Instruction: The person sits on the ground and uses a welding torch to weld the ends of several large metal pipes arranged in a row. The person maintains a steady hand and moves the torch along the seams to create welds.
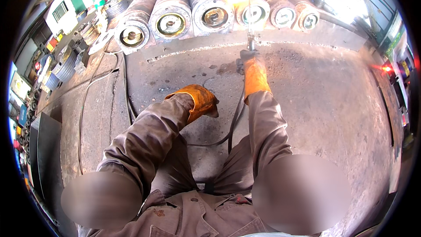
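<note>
My right hand (253,72), in an orange leather glove, grips a welding electrode holder (250,44) whose thin rod points up toward the row of large steel cylinders (215,15). The rod tip reaches between two cylinder ends. A black cable (237,114) runs back from the holder between my arms. My left hand (199,101), also gloved in orange, hangs loosely curled above the concrete floor and holds nothing. Both arms wear brown work sleeves.
Several cylinders lie side by side on a raised steel edge (228,44). Thin cables (87,92) trail over the stained floor on the left. Stacked metal rings and parts (66,61) crowd the far left. A dark plate (44,149) stands at lower left.
</note>
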A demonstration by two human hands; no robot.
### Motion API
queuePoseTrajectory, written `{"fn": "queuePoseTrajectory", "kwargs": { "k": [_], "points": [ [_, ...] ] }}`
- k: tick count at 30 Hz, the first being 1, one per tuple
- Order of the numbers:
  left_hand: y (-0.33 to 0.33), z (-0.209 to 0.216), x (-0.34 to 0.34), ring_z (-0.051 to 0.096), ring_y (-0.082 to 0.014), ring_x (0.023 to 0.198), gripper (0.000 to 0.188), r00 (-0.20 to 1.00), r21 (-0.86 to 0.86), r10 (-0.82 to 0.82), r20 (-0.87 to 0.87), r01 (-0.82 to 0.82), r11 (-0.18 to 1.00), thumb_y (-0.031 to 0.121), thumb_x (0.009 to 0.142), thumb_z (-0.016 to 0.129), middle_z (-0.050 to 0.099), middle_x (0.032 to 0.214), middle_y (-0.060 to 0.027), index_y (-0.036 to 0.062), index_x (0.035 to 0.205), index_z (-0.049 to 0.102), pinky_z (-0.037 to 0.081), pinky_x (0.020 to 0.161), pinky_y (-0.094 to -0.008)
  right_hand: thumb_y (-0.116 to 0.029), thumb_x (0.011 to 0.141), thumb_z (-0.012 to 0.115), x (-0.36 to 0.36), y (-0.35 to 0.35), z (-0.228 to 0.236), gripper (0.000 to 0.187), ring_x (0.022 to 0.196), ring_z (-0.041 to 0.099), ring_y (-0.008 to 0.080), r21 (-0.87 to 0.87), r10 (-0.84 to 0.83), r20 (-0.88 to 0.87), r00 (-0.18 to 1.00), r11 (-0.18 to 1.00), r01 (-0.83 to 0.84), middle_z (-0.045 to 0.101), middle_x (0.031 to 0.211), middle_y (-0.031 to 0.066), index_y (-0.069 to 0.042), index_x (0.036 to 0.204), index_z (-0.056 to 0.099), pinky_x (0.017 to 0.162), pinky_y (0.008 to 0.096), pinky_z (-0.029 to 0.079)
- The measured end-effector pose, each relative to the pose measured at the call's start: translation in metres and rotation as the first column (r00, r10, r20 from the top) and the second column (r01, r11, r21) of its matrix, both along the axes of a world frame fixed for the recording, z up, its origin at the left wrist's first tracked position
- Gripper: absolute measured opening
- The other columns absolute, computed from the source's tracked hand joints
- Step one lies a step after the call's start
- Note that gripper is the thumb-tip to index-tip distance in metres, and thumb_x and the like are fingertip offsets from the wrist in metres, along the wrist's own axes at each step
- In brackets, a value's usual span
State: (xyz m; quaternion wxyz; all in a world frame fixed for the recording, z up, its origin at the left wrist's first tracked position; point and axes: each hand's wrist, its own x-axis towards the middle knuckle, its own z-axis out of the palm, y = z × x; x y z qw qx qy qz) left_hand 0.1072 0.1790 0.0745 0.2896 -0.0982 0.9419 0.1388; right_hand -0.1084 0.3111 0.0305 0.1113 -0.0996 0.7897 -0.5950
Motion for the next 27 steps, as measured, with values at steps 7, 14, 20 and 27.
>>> {"fn": "queuePoseTrajectory", "kwargs": {
  "k": [7, 14, 20, 27],
  "points": [
    [0.007, 0.005, -0.005, 0.069, -0.0378, 0.156, 0.07, 1.0, -0.044, -0.005, 0.025, 0.006, 0.999, 0.046, 0.106, 0.087, 0.074, 0.169, -0.0114, 0.0241, 0.17, 0.072, 0.054, 0.131, -0.0506, -0.034, 0.11, 0.064, -0.037, -0.011, 0.001, 0.04, 0.071, 0.081, 0.0276, 0.195, -0.079, 0.109, 0.991, 0.979, 0.056, 0.083, 0.086, 0.0138, 0.001, 0.116, 0.084, 0.063, 0.0461, 0.057],
    [0.01, 0.006, -0.006, 0.07, -0.0377, 0.155, 0.07, 0.999, -0.045, -0.041, -0.019, 0.04, 0.998, 0.05, 0.106, 0.088, 0.076, 0.166, -0.0103, 0.0256, 0.17, 0.073, 0.055, 0.13, -0.0505, -0.031, 0.111, 0.066, -0.058, 0.007, -0.063, 0.03, 0.069, 0.075, 0.0219, -0.193, -0.148, -0.049, 0.988, 0.972, 0.136, 0.077, 0.079, 0.0064, -0.006, 0.106, 0.082, 0.063, 0.0407, 0.054],
    [-0.007, 0.004, 0.012, 0.073, -0.0368, 0.152, 0.069, 0.995, -0.082, -0.094, -0.03, 0.092, 0.992, 0.051, 0.109, 0.085, 0.078, 0.164, -0.0098, 0.0235, 0.171, 0.071, 0.055, 0.128, -0.0496, -0.043, 0.116, 0.073, -0.03, 0.003, -0.053, 0.03, 0.071, 0.062, 0.0182, -0.311, -0.041, 0.072, 0.997, 0.948, 0.061, 0.078, 0.091, 0.0043, -0.014, 0.121, 0.076, 0.067, 0.0389, 0.048],
    [0.009, 0.008, 0.0, 0.076, -0.0357, 0.148, 0.067, 0.996, -0.076, -0.088, -0.008, 0.087, 0.993, 0.048, 0.108, 0.085, 0.081, 0.159, -0.0122, 0.0219, 0.169, 0.073, 0.058, 0.125, -0.0469, -0.049, 0.112, 0.076, -0.012, 0.021, -0.029, 0.037, 0.078, 0.063, 0.0173, -0.48, -0.016, 0.137, 0.99, 0.873, 0.081, 0.08, 0.096, 0.0034, -0.014, 0.125, 0.077, 0.07, 0.0371, 0.045]
  ]
}}
